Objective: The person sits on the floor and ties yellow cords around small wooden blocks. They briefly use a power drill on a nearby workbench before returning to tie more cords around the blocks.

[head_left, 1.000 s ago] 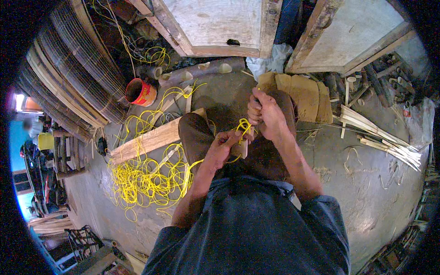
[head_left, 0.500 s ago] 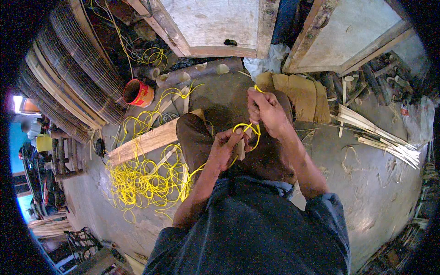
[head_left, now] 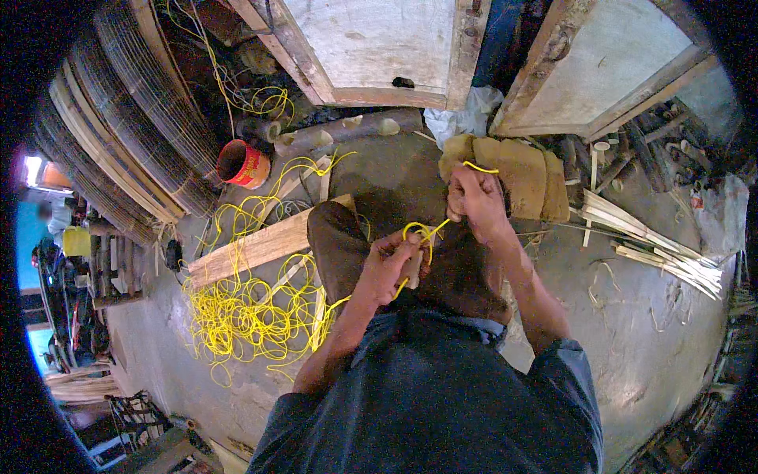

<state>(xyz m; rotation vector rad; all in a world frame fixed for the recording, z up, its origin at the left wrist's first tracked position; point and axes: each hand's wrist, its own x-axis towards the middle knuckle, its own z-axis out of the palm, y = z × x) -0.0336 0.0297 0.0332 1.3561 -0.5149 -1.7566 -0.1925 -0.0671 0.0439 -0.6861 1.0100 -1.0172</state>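
Note:
Over my lap, my left hand (head_left: 385, 267) is closed around a small pale wooden piece (head_left: 413, 278), partly hidden by the fingers. Yellow cord (head_left: 439, 228) loops over the top of this piece and runs taut toward my right hand (head_left: 478, 204). That hand pinches the cord farther out and to the right, its free end sticking up above the fingers. From below my left hand the cord trails leftward to a loose yellow tangle (head_left: 237, 320) on the floor. A wooden board (head_left: 260, 245) lies left of my knee, with strands across it.
A red can (head_left: 254, 169) stands at the far left near a bamboo tube with cut holes (head_left: 343, 134). Folded cardboard (head_left: 537, 183) lies beyond my right knee. Split strips (head_left: 659, 241) lie at right. Rolled slatted mats (head_left: 130, 118) lean at left; framed panels (head_left: 371, 47) stand ahead.
My right hand has moved to the right and slightly nearer, drawing the cord with it. The loop at my left hand has become smaller. The left hand has shifted slightly nearer.

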